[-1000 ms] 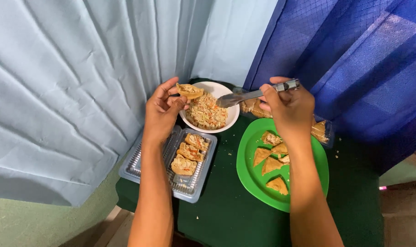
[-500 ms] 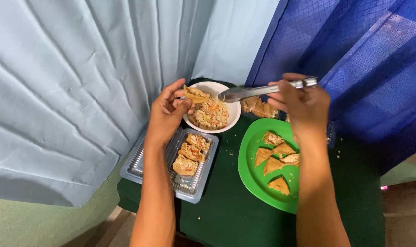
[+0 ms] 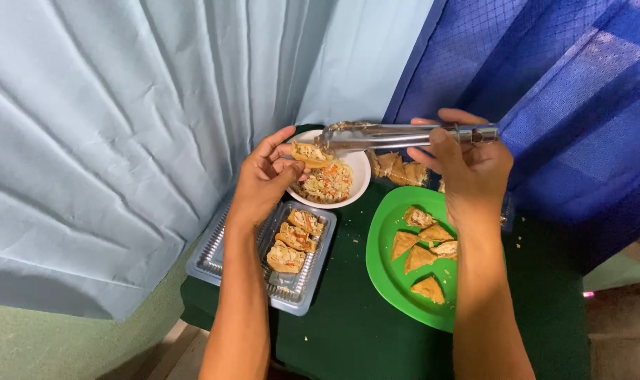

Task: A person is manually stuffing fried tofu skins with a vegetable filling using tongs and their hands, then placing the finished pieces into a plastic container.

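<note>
My left hand (image 3: 264, 179) holds a stuffed tofu piece (image 3: 310, 154) over the white bowl (image 3: 361, 171) of shredded vegetable filling (image 3: 327, 182). My right hand (image 3: 468, 165) grips metal tongs (image 3: 397, 135), whose tips sit just above that piece. Below my left wrist, a clear plastic tray (image 3: 214, 257) carries three filled tofu pieces (image 3: 295, 241). A green plate (image 3: 383, 246) under my right forearm has several plain fried tofu triangles (image 3: 418, 259).
Everything stands on a small dark green table (image 3: 348, 331). More fried tofu in a clear container (image 3: 399, 167) lies behind the plate. A pale blue curtain (image 3: 123, 105) hangs at the left and a dark blue one (image 3: 559, 91) at the right.
Both hands have lifted slightly. The tongs rose from the bowl and now hover level above the piece in my left hand.
</note>
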